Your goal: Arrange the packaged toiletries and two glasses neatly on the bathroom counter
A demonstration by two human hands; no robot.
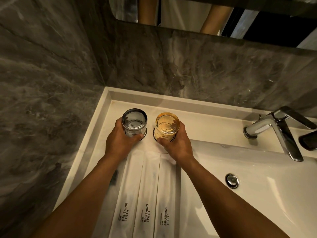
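Note:
Two glasses stand upright side by side at the back left of the white counter (pixel 202 115). My left hand (pixel 118 140) is wrapped around the grey glass (pixel 134 121). My right hand (pixel 176 143) grips the amber glass (pixel 167 126) just to its right. A small gap separates the two glasses. Nearer to me, three long white packets (pixel 147 200) printed "BRUSHING TEETH" lie parallel and touching, between my forearms. My left forearm covers part of the leftmost packet.
The sink basin (pixel 257 200) with its drain cap (pixel 232 180) lies to the right. A chrome tap (pixel 274 129) stands at the back right, with a dark object (pixel 308 140) beside it. Grey marble walls (pixel 51 83) close the left and back; a mirror (pixel 188 12) hangs above.

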